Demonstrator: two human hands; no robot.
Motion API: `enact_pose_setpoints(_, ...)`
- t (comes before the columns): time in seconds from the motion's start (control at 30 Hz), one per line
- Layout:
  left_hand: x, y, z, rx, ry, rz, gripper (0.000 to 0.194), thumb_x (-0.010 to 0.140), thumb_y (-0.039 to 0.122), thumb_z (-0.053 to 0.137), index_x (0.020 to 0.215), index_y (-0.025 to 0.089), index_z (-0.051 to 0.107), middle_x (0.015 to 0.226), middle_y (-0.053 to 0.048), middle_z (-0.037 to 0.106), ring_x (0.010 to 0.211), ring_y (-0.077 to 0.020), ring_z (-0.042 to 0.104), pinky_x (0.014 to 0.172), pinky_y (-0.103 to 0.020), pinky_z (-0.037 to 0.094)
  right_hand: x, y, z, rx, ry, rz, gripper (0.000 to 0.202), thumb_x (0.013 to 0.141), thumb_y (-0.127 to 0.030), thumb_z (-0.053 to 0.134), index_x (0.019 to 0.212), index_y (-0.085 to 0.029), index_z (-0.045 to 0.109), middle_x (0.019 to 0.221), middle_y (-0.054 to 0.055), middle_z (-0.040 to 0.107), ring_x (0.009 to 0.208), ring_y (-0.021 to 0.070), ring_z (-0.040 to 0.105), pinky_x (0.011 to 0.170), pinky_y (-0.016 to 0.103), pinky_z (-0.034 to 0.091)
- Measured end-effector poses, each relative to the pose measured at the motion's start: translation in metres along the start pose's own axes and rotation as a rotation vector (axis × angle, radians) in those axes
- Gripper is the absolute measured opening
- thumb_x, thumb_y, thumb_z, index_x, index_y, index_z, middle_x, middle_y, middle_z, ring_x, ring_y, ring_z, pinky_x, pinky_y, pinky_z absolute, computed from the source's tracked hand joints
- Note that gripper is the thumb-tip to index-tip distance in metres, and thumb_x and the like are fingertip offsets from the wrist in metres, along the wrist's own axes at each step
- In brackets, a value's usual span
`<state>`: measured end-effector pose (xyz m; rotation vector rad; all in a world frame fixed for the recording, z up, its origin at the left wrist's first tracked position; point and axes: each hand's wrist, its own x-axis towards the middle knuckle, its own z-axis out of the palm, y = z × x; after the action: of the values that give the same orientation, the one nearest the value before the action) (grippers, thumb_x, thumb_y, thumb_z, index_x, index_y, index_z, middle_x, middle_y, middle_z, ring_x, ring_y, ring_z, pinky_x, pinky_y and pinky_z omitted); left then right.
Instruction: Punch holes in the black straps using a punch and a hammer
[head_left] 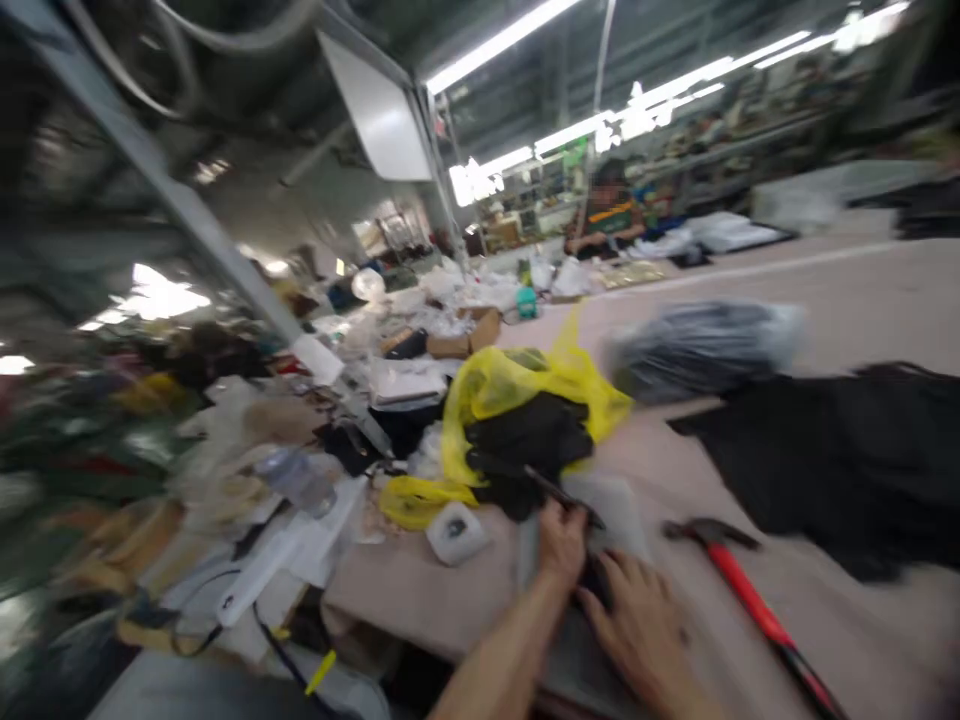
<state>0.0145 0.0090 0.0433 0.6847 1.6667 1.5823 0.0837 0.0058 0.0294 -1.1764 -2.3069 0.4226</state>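
My left hand (pixel 564 540) is closed around a thin dark tool (pixel 553 489) that points up and to the left; blur hides its exact kind. Close beside it, my right hand (pixel 645 615) grips a small dark piece (pixel 596 582) between thumb and fingers. Both hands are over a translucent board (pixel 619 505) at the table's near edge. Just beyond them, a yellow mesh bag (pixel 480 385) lies open around black pieces (pixel 529 440). A claw hammer (pixel 742 585) with a red handle rests to the right of my right hand.
Black fabric (pixel 847 450) and a plastic-wrapped dark bundle (pixel 701 345) lie on the table (pixel 885 300) at right. A white roll (pixel 456 532) sits near the front edge. Papers, plastic and boxes (pixel 465 335) clutter the left. A person (pixel 609 215) sits at the far side.
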Motion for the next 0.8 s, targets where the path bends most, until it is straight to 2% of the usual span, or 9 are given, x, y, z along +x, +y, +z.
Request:
enact_pose_setpoints(0.07,0.010,-0.010,0.000,-0.098,-0.004,0.027,0.028,0.075,0.044,0.065,0.084,0.017,0.063,0.082,-0.007,0.070,0.076,-0.0190,0.064,0.075,-0.033,0.052,-0.043,0.013,-0.015,-0.068,-0.048,0.108,0.042,0.084,-0.038,0.067,0.121,-0.019,0.059,0.127,0.015,0.057,0.117,0.0314,0.050,0.101,0.052,0.039)
enact_pose_setpoints(0.13,0.027,-0.019,-0.004,-0.219,-0.017,0.025,0.031,0.075,0.043,0.065,0.088,0.016,0.062,0.084,-0.006,0.070,0.077,-0.0181,0.066,0.074,-0.033,0.054,-0.057,0.013,-0.020,-0.075,-0.073,0.141,0.045,0.083,-0.039,0.067,0.122,-0.018,0.058,0.132,0.015,0.054,0.121,0.0330,0.046,0.103,0.053,0.033)
enact_pose_setpoints(0.2,0.040,-0.024,-0.013,-0.290,-0.029,0.041,0.033,0.075,0.043,0.067,0.090,0.015,0.061,0.086,-0.006,0.071,0.079,-0.0181,0.068,0.075,-0.033,0.055,-0.055,0.008,-0.019,-0.073,-0.067,0.173,0.047,0.083,-0.041,0.065,0.123,-0.018,0.057,0.135,0.015,0.052,0.123,0.0336,0.043,0.104,0.053,0.030)
enact_pose_setpoints(0.27,0.045,-0.026,-0.025,-0.316,0.009,0.058,0.033,0.074,0.043,0.068,0.089,0.014,0.061,0.086,-0.006,0.071,0.078,-0.0189,0.069,0.075,-0.035,0.056,-0.049,0.003,-0.016,-0.073,-0.062,0.184,0.050,0.083,-0.042,0.065,0.127,-0.019,0.055,0.137,0.015,0.050,0.124,0.0336,0.041,0.105,0.053,0.027)
enact_pose_setpoints(0.37,0.046,-0.032,-0.043,-0.264,0.082,0.084,0.033,0.074,0.042,0.069,0.089,0.014,0.062,0.083,-0.006,0.072,0.075,-0.0195,0.070,0.075,-0.037,0.057,-0.042,-0.001,-0.012,-0.091,-0.074,0.151,0.059,0.083,-0.044,0.065,0.134,-0.020,0.049,0.141,0.014,0.046,0.129,0.0341,0.035,0.107,0.052,0.023)
enact_pose_setpoints(0.43,0.046,-0.038,-0.049,-0.220,0.093,0.096,0.032,0.075,0.042,0.068,0.090,0.014,0.064,0.084,-0.007,0.073,0.077,-0.0200,0.070,0.077,-0.038,0.057,-0.036,-0.004,-0.011,-0.119,-0.096,0.135,0.061,0.083,-0.044,0.065,0.136,-0.020,0.046,0.140,0.015,0.046,0.127,0.0341,0.036,0.104,0.051,0.024)
enact_pose_setpoints(0.57,0.043,-0.049,-0.053,-0.123,0.064,0.125,0.027,0.079,0.039,0.065,0.090,0.014,0.066,0.087,-0.008,0.074,0.080,-0.0205,0.071,0.080,-0.036,0.057,-0.019,-0.009,-0.012,-0.183,-0.179,0.153,0.044,0.084,-0.040,0.063,0.121,-0.017,0.054,0.121,0.015,0.055,0.106,0.0303,0.047,0.090,0.043,0.033)
enact_pose_setpoints(0.7,0.038,-0.052,-0.053,-0.022,0.063,0.182,0.026,0.081,0.038,0.062,0.092,0.015,0.067,0.089,-0.008,0.074,0.081,-0.0211,0.071,0.080,-0.035,0.057,-0.010,-0.005,-0.018,-0.219,-0.231,0.168,0.022,0.084,-0.025,0.058,0.105,-0.016,0.058,0.105,0.013,0.058,0.098,0.0281,0.049,0.083,0.039,0.034)
enact_pose_setpoints(0.8,0.030,-0.050,-0.053,0.045,0.131,0.238,0.027,0.084,0.038,0.059,0.094,0.015,0.068,0.093,-0.009,0.074,0.086,-0.0216,0.071,0.083,-0.035,0.056,-0.009,0.013,-0.029,-0.235,-0.255,0.134,0.028,0.080,-0.012,0.052,0.107,-0.017,0.060,0.107,0.013,0.059,0.097,0.0275,0.049,0.083,0.040,0.034)
